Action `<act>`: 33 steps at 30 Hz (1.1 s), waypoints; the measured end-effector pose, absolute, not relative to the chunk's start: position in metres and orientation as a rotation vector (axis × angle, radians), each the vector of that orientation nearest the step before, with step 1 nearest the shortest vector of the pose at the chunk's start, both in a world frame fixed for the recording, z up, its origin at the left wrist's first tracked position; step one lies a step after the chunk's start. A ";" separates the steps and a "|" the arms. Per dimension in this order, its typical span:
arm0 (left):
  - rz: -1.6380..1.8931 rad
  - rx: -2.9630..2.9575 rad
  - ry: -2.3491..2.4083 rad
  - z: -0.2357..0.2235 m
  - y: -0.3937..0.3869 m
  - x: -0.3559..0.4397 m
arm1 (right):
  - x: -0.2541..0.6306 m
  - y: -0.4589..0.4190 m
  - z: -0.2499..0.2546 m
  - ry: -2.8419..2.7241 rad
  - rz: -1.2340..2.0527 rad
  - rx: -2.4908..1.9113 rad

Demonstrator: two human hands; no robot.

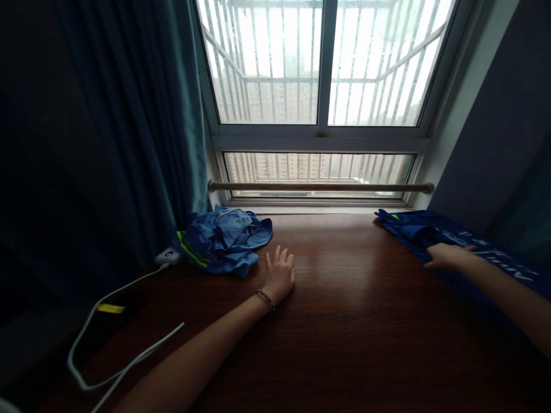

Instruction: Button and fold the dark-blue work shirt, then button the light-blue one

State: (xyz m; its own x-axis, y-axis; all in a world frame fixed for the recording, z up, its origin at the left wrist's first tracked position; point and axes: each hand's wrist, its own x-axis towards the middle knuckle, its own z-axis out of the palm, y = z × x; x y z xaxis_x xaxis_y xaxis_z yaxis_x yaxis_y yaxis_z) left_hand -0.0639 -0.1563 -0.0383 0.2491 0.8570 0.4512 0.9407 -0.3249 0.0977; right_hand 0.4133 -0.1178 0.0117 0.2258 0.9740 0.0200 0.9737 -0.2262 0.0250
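White cable [124, 350] loops over the near left corner of the wooden ledge [344, 321], nearest the camera, running from a dark flat object with a yellow label [109, 308] up to a small pale charger [167, 255] at the left edge. Both forearms reach forward across the bare brown wood.

Left hand [279, 274] lies palm down on the ledge, fingers stretched and slightly spread, gripping nothing; a thin beaded bracelet [266, 299] sits on the wrist. Its fingertips are just beside the crumpled blue garment [224, 238], and whether they touch the fabric's near edge cannot be told. That garment is bunched in a heap at the far left of the ledge, close under the window, with a bright yellow-green stripe along its left side.

Right hand [447, 256] rests on the dark blue cloth [430, 232], fingers held together and laid flat on the fabric, pointing left; whether they pinch it cannot be told. This cloth is spread along the right edge of the ledge, from the far right corner toward the camera, and carries pale lettering beside the forearm and a small yellow-green mark near its far end. The two pieces of clothing lie well apart, with open wood between them.

Behind the ledge, a horizontal rail [321, 187] crosses the lower pane of the barred window [322, 63]. A dark teal curtain [142, 126] hangs at the left, down to the crumpled garment.
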 end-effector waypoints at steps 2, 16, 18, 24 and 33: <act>-0.593 -2.134 -1.849 -0.036 -0.149 -0.077 | 0.348 -0.123 0.012 2.269 0.120 2.225; -0.641 -2.272 -2.138 -0.002 -0.143 -0.099 | 0.243 -0.160 -0.036 3.197 -0.308 1.887; -0.719 -2.526 -2.007 0.001 -0.171 -0.066 | 0.243 -0.158 -0.038 3.196 -0.455 1.985; -0.756 -3.804 -0.850 0.033 -0.263 -0.012 | 0.222 -0.174 -0.032 3.072 -1.200 2.020; -0.832 -2.860 -1.077 0.009 -0.209 -0.041 | 0.222 -0.172 -0.026 2.814 -1.740 2.283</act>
State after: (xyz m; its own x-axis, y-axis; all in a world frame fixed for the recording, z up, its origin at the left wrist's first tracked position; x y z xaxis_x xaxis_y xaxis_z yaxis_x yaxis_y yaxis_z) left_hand -0.0414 -0.2093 0.0088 0.6309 0.6207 0.4655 0.6071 -0.7685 0.2020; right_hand 0.2220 -0.1720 -0.0263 -0.1104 0.9846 0.1355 0.3185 0.1642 -0.9336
